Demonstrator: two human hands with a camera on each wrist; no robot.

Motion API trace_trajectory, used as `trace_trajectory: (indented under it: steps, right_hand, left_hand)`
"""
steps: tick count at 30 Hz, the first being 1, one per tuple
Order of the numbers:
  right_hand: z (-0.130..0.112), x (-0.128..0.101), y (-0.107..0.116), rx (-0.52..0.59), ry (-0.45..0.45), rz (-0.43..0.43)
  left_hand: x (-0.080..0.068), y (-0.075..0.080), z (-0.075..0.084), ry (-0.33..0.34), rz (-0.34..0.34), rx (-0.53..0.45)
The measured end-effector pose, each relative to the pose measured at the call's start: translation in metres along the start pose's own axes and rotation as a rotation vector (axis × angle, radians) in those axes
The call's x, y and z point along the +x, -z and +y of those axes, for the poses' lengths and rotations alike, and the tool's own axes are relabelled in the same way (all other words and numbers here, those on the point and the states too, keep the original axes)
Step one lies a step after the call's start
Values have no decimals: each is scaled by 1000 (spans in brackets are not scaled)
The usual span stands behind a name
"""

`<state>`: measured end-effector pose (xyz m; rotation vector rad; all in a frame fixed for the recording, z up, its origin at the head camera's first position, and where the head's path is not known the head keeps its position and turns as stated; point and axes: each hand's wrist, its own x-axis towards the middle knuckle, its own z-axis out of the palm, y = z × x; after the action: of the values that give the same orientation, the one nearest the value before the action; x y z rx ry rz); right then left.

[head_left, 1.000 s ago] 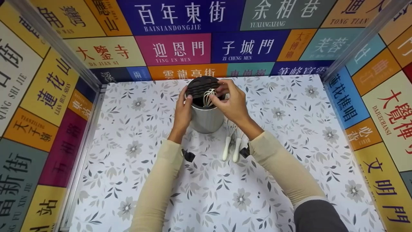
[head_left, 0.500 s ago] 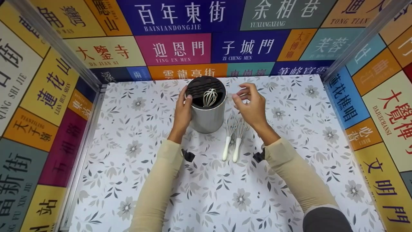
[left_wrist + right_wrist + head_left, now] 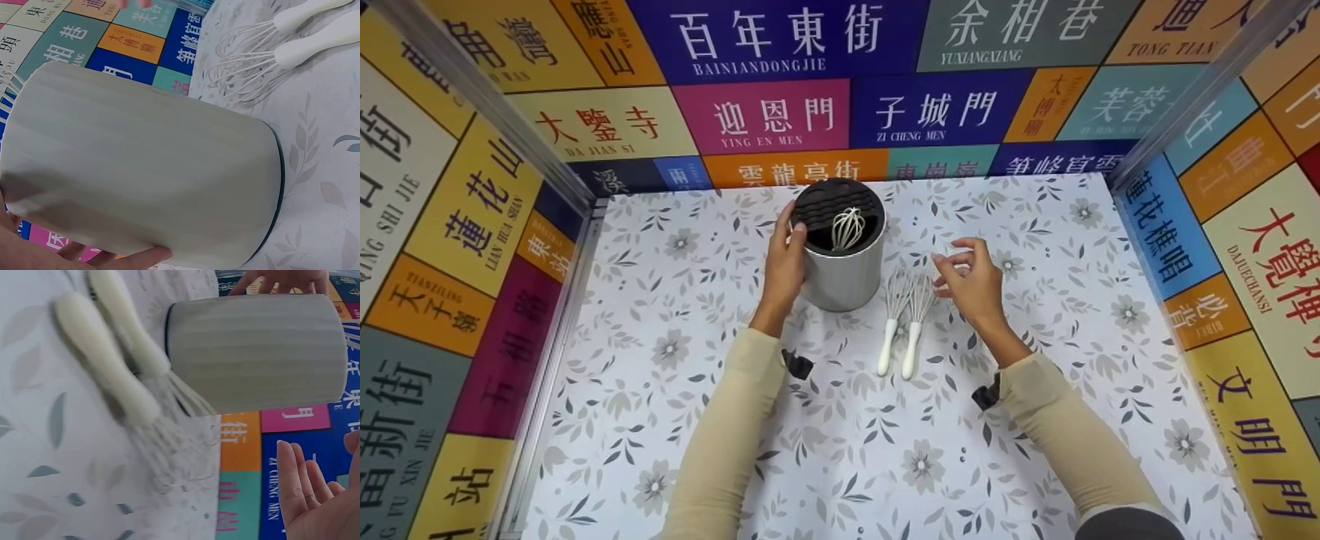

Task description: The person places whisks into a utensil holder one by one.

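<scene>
Currently left fingers [image 3: 785, 220] hold canister [image 3: 844, 282]; right fingers [image 3: 289, 484] near two whisks [image 3: 912, 350].

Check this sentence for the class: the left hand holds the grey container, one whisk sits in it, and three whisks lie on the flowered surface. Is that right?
Not quite: two whisks, not three, lie on the flowered surface, as the head view shows. The left hand holds the grey container, and one whisk sits in it.
</scene>
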<state>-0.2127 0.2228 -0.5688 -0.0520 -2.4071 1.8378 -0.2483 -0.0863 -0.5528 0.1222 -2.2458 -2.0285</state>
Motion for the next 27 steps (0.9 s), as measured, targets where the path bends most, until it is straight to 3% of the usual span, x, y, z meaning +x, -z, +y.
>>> trace_trajectory:
  steps: [8, 17, 22, 27]
  right_hand:
    - [36, -16, 1, -58, -184, -51]
    - [58, -31, -10, -123, -378, -141]
    - [63, -39, -17, -92, -454, -156]
    - [64, -44, -22, -99, -474, -182]
  left_hand:
    - [-1, -1, 1, -11, 1, 15]
    - [-2, 2, 0, 1, -3, 43]
    - [-3, 1, 1, 23, -2, 28]
    - [-3, 0, 1, 27, 10, 32]
